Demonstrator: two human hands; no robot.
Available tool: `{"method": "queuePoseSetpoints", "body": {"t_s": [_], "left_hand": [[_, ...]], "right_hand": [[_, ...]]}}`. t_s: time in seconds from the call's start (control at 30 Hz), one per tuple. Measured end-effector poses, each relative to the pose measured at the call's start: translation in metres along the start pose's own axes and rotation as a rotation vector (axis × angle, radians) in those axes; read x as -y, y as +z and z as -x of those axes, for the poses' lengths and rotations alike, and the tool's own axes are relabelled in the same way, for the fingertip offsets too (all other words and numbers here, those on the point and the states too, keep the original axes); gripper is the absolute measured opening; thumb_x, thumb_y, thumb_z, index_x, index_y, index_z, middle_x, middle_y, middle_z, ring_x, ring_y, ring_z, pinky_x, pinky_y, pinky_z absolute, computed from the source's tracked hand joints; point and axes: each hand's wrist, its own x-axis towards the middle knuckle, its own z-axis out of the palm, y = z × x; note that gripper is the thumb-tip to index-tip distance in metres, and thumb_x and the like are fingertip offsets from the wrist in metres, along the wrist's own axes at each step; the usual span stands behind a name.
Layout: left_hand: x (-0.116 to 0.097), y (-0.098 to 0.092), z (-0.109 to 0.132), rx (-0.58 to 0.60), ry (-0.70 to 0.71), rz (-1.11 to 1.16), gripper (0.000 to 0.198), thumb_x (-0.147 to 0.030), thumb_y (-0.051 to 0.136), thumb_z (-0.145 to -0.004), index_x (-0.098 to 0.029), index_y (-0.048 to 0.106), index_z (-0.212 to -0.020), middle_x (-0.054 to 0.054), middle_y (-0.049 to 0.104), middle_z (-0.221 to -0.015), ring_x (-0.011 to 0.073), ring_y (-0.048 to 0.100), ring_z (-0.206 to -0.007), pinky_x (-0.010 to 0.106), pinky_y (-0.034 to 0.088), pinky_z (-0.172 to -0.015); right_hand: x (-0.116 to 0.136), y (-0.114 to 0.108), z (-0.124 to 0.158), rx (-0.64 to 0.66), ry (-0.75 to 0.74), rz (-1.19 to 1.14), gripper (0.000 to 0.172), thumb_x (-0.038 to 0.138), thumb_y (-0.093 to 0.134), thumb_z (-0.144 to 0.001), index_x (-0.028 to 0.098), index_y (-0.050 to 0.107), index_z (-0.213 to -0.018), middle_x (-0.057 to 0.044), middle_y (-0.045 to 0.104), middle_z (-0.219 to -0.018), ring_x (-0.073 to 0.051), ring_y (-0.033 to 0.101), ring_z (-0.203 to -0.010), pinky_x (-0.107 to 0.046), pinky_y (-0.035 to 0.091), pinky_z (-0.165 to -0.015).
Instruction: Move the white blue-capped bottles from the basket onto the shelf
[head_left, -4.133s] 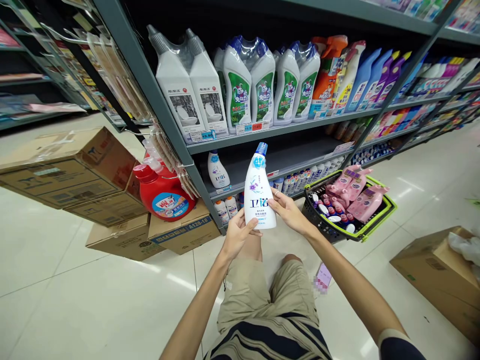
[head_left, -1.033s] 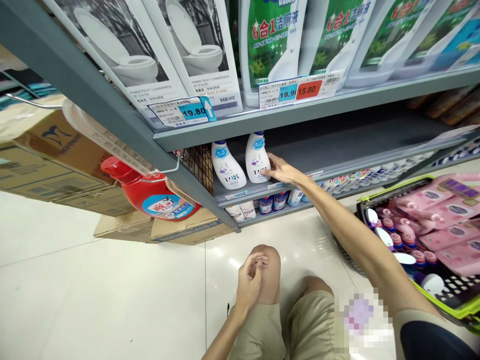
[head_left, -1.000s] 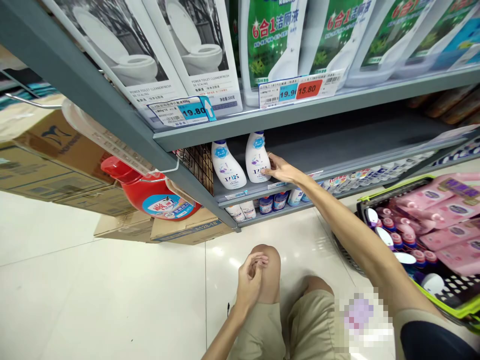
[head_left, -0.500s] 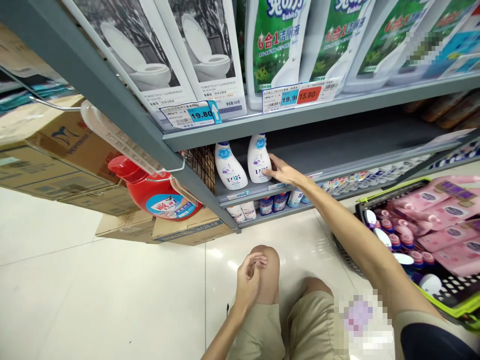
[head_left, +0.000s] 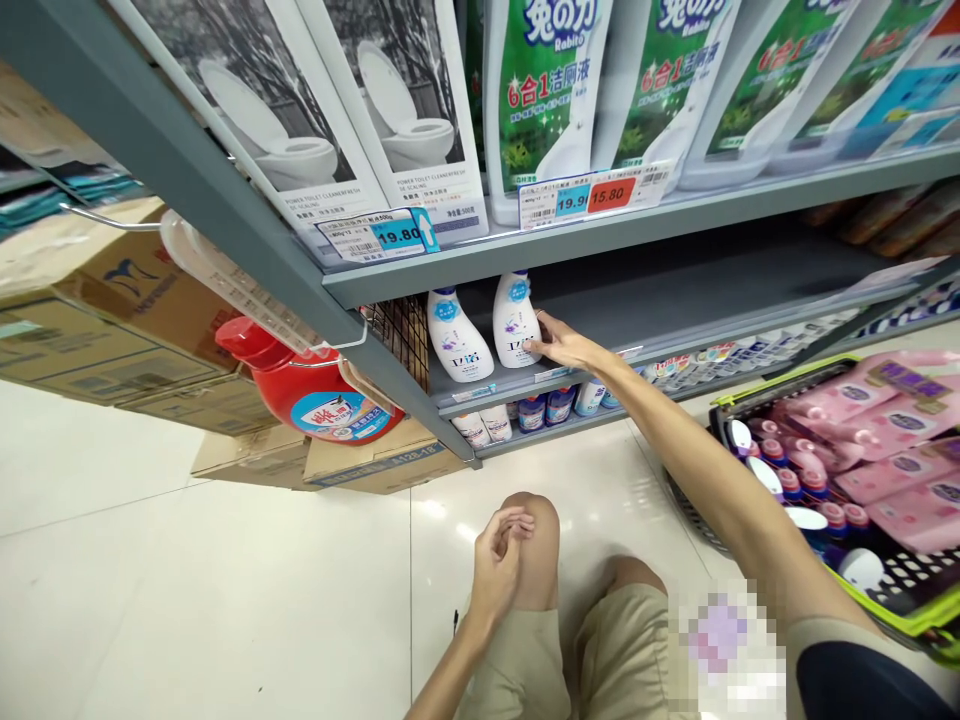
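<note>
On the lower shelf (head_left: 675, 300) of the grey rack, the white bottle (head_left: 515, 320) stood at the front edge, its label reading 卫诺 beneath a purple flower and a blue badge. The right hand (head_left: 566, 343) was clamped on its lower right side, thumb across the front; the far fingers were hidden behind it. A matching bottle (head_left: 459, 340) stood just beside it, apart. Both caps were cut off from sight by the shelf above.

Up there, white packs (head_left: 300, 190) with a toilet photo read "POWER TOILET CLEANER", over a price tag (head_left: 379, 235) of 19.80. Next came green-labelled bottles (head_left: 547, 110) marked "Rabito" and 6合1洁厕液; their orange price label (head_left: 610, 194) said 15.80. The tops of both kinds fell outside the view.

The left hand (head_left: 499, 565) rested by the left knee (head_left: 544, 520), its fingers loosely curled; whether their tips met the thumb, I cannot tell.

At right, a black basket with a lime rim (head_left: 915, 620) held pink packs (head_left: 892, 440), red-and-blue-capped bottles (head_left: 808, 487) and white-topped items (head_left: 862, 568) whose print was too small to read; its right side was cut off. At left, a red jug (head_left: 330, 395), partly covered by hanging packets, was near a carton (head_left: 382, 465) printed "A128-18". A lilac item (head_left: 720, 635) on the floor was blurred into blocks.
</note>
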Motion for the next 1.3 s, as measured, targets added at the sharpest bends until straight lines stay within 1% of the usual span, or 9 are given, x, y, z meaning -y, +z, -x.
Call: {"method": "queuePoseSetpoints", "body": {"t_s": [0.13, 0.33, 0.57, 0.67, 0.87, 1.0, 1.13, 1.3], "left_hand": [[-0.001, 0.001, -0.001, 0.007, -0.002, 0.004, 0.034, -0.048, 0.066, -0.102, -0.018, 0.072, -0.117, 0.014, 0.079, -0.111, 0.0255, 0.076, -0.101, 0.042, 0.06, -0.094], [0.001, 0.0, -0.002, 0.0, 0.006, 0.001, 0.035, -0.049, 0.066, -0.102, -0.018, 0.071, -0.116, 0.014, 0.079, -0.112, 0.025, 0.076, -0.1, 0.04, 0.06, -0.091], [0.004, -0.003, -0.003, 0.004, -0.003, -0.006, 0.035, -0.049, 0.066, -0.102, -0.018, 0.071, -0.118, 0.013, 0.079, -0.109, 0.0247, 0.076, -0.099, 0.04, 0.06, -0.091], [0.005, -0.004, -0.004, 0.002, -0.01, 0.0, 0.035, -0.049, 0.066, -0.102, -0.018, 0.071, -0.118, 0.013, 0.079, -0.109, 0.0244, 0.076, -0.099, 0.039, 0.059, -0.091], [0.008, -0.007, -0.005, 0.011, -0.004, 0.018, 0.036, -0.05, 0.064, -0.102, -0.018, 0.071, -0.118, 0.013, 0.079, -0.111, 0.0253, 0.075, -0.101, 0.041, 0.059, -0.093], [0.009, -0.008, -0.007, 0.007, -0.006, 0.021, 0.038, -0.052, 0.065, -0.101, -0.018, 0.071, -0.118, 0.013, 0.079, -0.109, 0.0254, 0.075, -0.099, 0.04, 0.059, -0.091], [0.01, -0.008, -0.008, 0.004, -0.006, 0.026, 0.038, -0.052, 0.067, -0.101, -0.018, 0.071, -0.117, 0.014, 0.079, -0.109, 0.0253, 0.075, -0.098, 0.041, 0.059, -0.091], [0.011, -0.009, -0.008, 0.001, -0.003, 0.032, 0.038, -0.053, 0.066, -0.101, -0.018, 0.071, -0.117, 0.013, 0.079, -0.108, 0.025, 0.075, -0.097, 0.041, 0.06, -0.09]], "right_hand": [[-0.005, 0.0, -0.002, -0.007, -0.009, -0.016, 0.073, 0.043, 0.083, -0.083, 0.029, 0.052, -0.148, -0.006, 0.066, -0.149, -0.029, 0.063, -0.139, -0.051, 0.05, -0.123], [-0.003, 0.002, 0.0, -0.019, 0.03, -0.002, 0.073, 0.045, 0.083, -0.084, 0.029, 0.052, -0.148, -0.005, 0.068, -0.146, -0.028, 0.064, -0.137, -0.05, 0.051, -0.122], [-0.005, -0.001, 0.0, -0.027, 0.014, 0.017, 0.073, 0.044, 0.084, -0.083, 0.03, 0.053, -0.148, -0.005, 0.068, -0.146, -0.029, 0.066, -0.134, -0.053, 0.05, -0.122], [-0.004, -0.001, 0.0, -0.015, 0.003, -0.012, 0.072, 0.041, 0.085, -0.083, 0.03, 0.055, -0.147, -0.005, 0.069, -0.145, -0.03, 0.066, -0.135, -0.053, 0.051, -0.122], [0.004, -0.001, 0.003, -0.004, 0.029, 0.0, 0.071, 0.038, 0.083, -0.083, 0.03, 0.054, -0.148, -0.005, 0.065, -0.15, -0.03, 0.061, -0.141, -0.054, 0.049, -0.124], [0.006, -0.002, 0.003, 0.013, 0.013, -0.013, 0.071, 0.036, 0.083, -0.083, 0.031, 0.054, -0.148, -0.005, 0.065, -0.15, -0.03, 0.062, -0.141, -0.054, 0.048, -0.124], [0.007, -0.002, 0.004, 0.016, 0.032, -0.002, 0.069, 0.036, 0.084, -0.083, 0.03, 0.056, -0.146, -0.005, 0.067, -0.148, -0.03, 0.063, -0.139, -0.054, 0.048, -0.124], [0.006, -0.003, 0.004, 0.018, 0.014, -0.011, 0.069, 0.035, 0.083, -0.083, 0.03, 0.056, -0.146, -0.004, 0.066, -0.15, -0.029, 0.062, -0.14, -0.053, 0.048, -0.125]]}}
